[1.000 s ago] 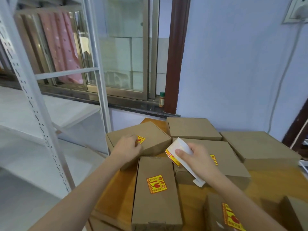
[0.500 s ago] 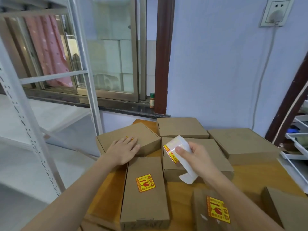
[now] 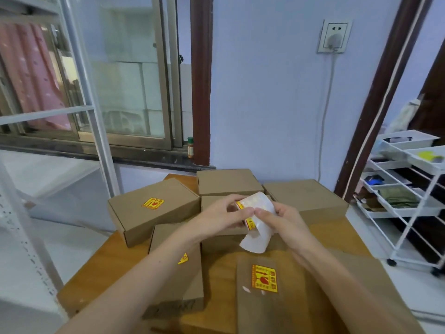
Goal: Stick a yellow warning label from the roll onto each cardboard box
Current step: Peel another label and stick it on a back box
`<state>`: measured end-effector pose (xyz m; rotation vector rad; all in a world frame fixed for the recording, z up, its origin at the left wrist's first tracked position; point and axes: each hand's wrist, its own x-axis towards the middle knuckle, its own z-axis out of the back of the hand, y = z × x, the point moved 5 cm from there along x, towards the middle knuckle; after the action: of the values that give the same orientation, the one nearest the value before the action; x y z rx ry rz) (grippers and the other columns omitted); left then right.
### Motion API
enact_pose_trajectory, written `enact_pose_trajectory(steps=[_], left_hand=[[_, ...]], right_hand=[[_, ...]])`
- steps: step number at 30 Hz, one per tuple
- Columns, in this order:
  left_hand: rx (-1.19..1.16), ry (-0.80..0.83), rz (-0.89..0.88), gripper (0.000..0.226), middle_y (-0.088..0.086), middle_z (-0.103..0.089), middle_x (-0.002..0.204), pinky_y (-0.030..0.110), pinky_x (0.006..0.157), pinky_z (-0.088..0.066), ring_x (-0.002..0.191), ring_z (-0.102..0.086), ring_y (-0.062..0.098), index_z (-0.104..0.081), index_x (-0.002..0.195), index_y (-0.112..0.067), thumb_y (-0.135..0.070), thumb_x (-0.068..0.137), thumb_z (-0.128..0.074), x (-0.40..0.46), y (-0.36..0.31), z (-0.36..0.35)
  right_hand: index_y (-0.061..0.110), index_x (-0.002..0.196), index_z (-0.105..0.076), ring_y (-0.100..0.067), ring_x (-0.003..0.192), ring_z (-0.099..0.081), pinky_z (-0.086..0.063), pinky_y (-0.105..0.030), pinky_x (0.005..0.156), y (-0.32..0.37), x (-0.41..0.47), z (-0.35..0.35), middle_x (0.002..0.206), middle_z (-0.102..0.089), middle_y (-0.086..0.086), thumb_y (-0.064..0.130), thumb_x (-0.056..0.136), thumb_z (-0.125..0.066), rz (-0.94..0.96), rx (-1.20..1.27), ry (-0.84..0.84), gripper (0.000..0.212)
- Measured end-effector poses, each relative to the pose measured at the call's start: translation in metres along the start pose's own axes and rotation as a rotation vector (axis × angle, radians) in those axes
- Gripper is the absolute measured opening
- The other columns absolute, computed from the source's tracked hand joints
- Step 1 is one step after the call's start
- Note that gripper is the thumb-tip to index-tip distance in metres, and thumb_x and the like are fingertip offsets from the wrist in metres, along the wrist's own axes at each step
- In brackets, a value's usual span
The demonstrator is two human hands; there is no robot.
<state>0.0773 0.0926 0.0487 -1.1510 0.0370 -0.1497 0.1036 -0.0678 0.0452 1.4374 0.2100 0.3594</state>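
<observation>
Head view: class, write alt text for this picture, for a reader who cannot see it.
Both hands, left hand and right hand, hold a label roll above a table crowded with cardboard boxes. Yellow labels show on three boxes: the left box, the box under the left forearm and the nearest box. Two boxes at the back show none.

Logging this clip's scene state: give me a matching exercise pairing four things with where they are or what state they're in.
Things:
1. label roll
2. far-left box
3. small jar
4. back-right box

Places or states:
A. stands on the window sill
B. top shows no label
C. held between the left hand and right hand
D. yellow label stuck on its top

Pairs: 1-C, 2-D, 3-A, 4-B
</observation>
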Motion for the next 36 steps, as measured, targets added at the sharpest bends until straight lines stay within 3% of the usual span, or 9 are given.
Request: enact_pose_trajectory(steps=[4,9,12,16,19,23,29,33,36], left_hand=[[0.123,-0.042,-0.074,0.065,-0.018,-0.06,0.116,0.012,0.082,-0.048,0.098,-0.058,-0.01,-0.043,0.142,-0.031,-0.042,0.085,-0.071,0.0,-0.009,-0.025],[0.162,-0.066,-0.159,0.083,-0.007,-0.052,0.135,0.01,0.098,-0.038,0.118,-0.052,0.005,-0.033,0.15,-0.018,-0.024,0.08,-0.078,0.004,-0.022,-0.06],[0.205,-0.087,-0.211,0.086,-0.005,-0.045,0.145,0.023,0.111,-0.034,0.13,-0.044,0.006,-0.03,0.151,-0.025,-0.028,0.079,-0.078,0.009,-0.023,-0.075],[0.311,-0.021,-0.249,0.086,-0.012,-0.044,0.143,0.035,0.111,-0.038,0.13,-0.042,0.004,-0.029,0.148,-0.037,-0.035,0.075,-0.076,0.012,-0.021,-0.093],[0.291,0.031,-0.26,0.074,-0.017,-0.042,0.143,0.03,0.112,-0.035,0.131,-0.038,-0.001,-0.035,0.146,-0.037,-0.032,0.081,-0.07,0.013,-0.023,-0.1],[0.286,-0.085,-0.282,0.037,-0.02,-0.05,0.136,0.022,0.105,-0.034,0.125,-0.041,-0.007,-0.057,0.128,-0.037,-0.039,0.091,-0.06,0.017,-0.032,-0.097],[0.439,-0.114,-0.401,0.03,-0.012,-0.061,0.109,0.009,0.082,-0.041,0.098,-0.055,-0.001,-0.067,0.114,-0.026,-0.036,0.087,-0.069,0.017,-0.052,-0.111],[0.438,-0.12,-0.413,0.026,-0.011,-0.062,0.102,0.026,0.085,-0.051,0.093,-0.057,0.0,-0.068,0.107,-0.025,-0.036,0.084,-0.072,0.02,-0.052,-0.114],[0.43,-0.137,-0.415,0.022,-0.012,-0.063,0.098,0.032,0.087,-0.053,0.094,-0.058,0.001,-0.069,0.104,-0.026,-0.037,0.085,-0.07,0.018,-0.052,-0.115]], right_hand=[[0.009,0.1,-0.075,-0.026,0.087,-0.068,-0.051,-0.036,0.077,-0.003,-0.016,0.026,0.098,-0.076,-0.015,0.023,0.087,-0.068,-0.014,0.048,-0.012,0.021],[0.001,0.094,-0.077,-0.021,0.081,-0.068,-0.05,-0.034,0.079,-0.005,-0.031,0.051,0.096,-0.076,-0.018,0.028,0.091,-0.064,-0.018,0.073,-0.076,0.03],[0.006,0.097,-0.077,-0.024,0.085,-0.07,-0.053,-0.037,0.081,-0.01,-0.038,0.063,0.096,-0.078,-0.014,0.023,0.092,-0.064,-0.009,0.056,-0.088,0.022],[0.009,0.095,-0.077,-0.023,0.081,-0.07,-0.053,-0.037,0.076,-0.022,-0.045,0.078,0.09,-0.078,-0.012,0.02,0.092,-0.064,0.005,0.043,-0.132,0.018],[0.011,0.097,-0.076,-0.016,0.08,-0.071,-0.053,-0.027,0.072,-0.026,-0.05,0.085,0.091,-0.078,-0.007,0.015,0.093,-0.063,0.018,0.045,-0.119,0.015],[0.015,0.099,-0.074,-0.009,0.082,-0.073,-0.054,-0.019,0.068,-0.031,-0.054,0.089,0.093,-0.078,-0.001,0.017,0.092,-0.065,0.045,-0.022,-0.096,0.012],[0.018,0.097,-0.073,-0.006,0.078,-0.068,-0.053,-0.022,0.068,-0.039,-0.059,0.085,0.086,-0.075,0.003,0.024,0.09,-0.067,0.115,-0.188,-0.06,0.011],[0.017,0.092,-0.073,-0.027,0.072,-0.059,-0.043,-0.036,0.063,-0.041,-0.06,0.087,0.083,-0.069,-0.014,0.046,0.082,-0.063,0.173,-0.342,-0.09,0.033],[0.014,0.09,-0.072,-0.018,0.066,-0.049,-0.038,-0.036,0.06,-0.039,-0.061,0.089,0.078,-0.064,-0.018,0.05,0.081,-0.06,0.197,-0.392,-0.105,0.039]])
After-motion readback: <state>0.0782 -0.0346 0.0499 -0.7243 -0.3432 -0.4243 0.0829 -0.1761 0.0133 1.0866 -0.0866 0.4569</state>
